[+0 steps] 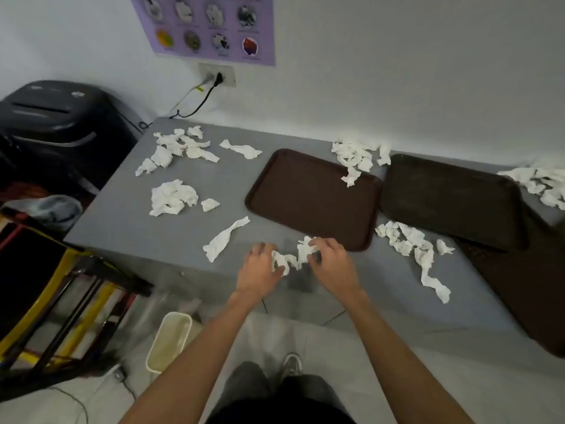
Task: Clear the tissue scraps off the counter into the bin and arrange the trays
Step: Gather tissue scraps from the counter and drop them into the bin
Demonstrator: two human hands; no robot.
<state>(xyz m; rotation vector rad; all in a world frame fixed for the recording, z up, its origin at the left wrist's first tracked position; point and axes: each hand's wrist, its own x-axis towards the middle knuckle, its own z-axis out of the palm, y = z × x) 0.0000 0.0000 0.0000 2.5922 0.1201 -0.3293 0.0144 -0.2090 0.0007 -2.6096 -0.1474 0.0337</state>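
Two hands worked just in front of the left tray [312, 197]: the left hand [258, 270] and right hand [331, 264] each pinched an end of one crumpled tissue strip [290, 258] above the bench [122, 209] edge. Other scraps [172, 197] lay left, behind and right of that tray. The second tray [452, 200] sat just beside its right edge, and the bin [169, 341] stood on the floor, nearer and to its left.

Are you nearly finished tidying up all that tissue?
Not nearly. Done: nothing I can see; the bin seems empty of tissue. In hand: the left hand and right hand grip one tissue scrap at the front edge of the counter. Left: the far-left heap, the front-right heap, the clump draped onto the left tray, and the right tray lying askew.
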